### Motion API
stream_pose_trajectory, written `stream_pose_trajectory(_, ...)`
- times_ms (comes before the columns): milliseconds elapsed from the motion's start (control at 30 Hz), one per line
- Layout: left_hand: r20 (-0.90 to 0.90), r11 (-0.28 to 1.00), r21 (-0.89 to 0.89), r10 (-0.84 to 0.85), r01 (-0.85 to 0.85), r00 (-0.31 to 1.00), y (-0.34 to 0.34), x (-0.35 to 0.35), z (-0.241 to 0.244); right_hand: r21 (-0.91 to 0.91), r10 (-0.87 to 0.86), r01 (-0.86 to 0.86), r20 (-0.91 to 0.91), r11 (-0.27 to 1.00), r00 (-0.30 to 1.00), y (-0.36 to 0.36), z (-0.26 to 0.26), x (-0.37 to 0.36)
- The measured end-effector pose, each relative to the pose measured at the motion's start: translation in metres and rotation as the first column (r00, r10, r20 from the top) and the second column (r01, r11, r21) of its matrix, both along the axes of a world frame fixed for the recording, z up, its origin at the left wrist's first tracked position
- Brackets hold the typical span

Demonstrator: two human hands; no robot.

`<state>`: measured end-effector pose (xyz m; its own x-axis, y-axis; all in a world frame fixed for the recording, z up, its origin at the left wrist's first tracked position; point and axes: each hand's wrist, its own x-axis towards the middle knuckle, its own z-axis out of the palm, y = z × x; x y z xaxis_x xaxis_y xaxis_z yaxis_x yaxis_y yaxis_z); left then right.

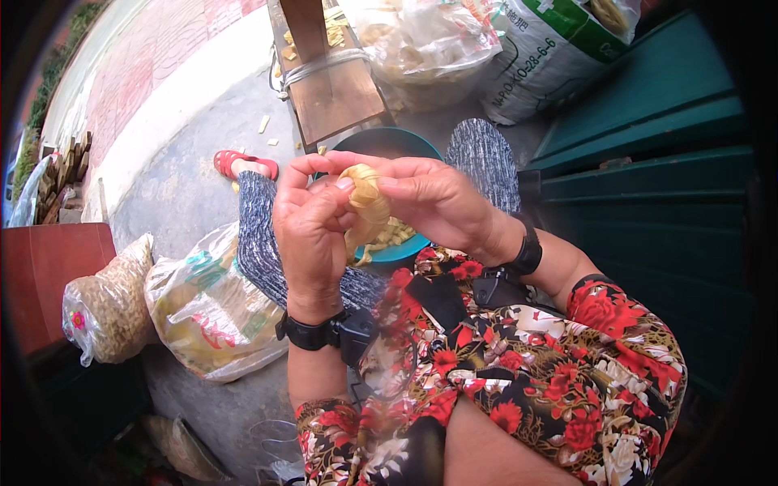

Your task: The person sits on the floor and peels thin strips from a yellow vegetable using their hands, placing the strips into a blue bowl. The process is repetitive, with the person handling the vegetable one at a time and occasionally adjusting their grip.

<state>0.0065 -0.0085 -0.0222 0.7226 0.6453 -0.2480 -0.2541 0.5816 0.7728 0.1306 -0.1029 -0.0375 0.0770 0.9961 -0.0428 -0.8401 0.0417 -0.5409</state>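
Observation:
Both hands meet over a teal plastic basin (401,248) between the knees. A pale yellow strip (371,209), coiled at its top and hanging down below, is pinched between them; its exact material I cannot tell. My left hand (316,225) holds the coil with thumb and fingers from the left. From the right, my right hand (437,194) grips the coil's edge between thumb and forefinger. Short yellow pieces (395,234) lie inside the basin, partly hidden by the hands.
Beyond the basin stands a wooden bench (331,100) with an upright post tied on by cord. Filled plastic bags (213,310) sit at left, beside a bag of small tan pieces (112,307). A white woven sack (523,67) and green wooden panels (644,200) are at right.

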Motion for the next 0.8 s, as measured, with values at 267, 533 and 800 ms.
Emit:
stream_pose_trajectory(267,-0.04,0.913,-0.114,-0.398,0.392,0.916,0.002,-0.01,0.0,0.201,-0.312,0.317,0.881,0.927,0.356,0.0,0.0,0.013)
stream_pose_trajectory(533,-0.251,0.941,0.215,-0.205,0.261,0.946,0.012,-0.028,0.006,-0.041,-0.081,0.208,0.835,0.977,0.545,-0.018,0.029,0.024)
stream_pose_trajectory(800,-0.368,0.845,0.509,0.044,0.162,0.929,0.018,-0.034,0.015,-0.212,0.145,0.049,0.803,0.976,0.579,-0.001,0.027,0.049)
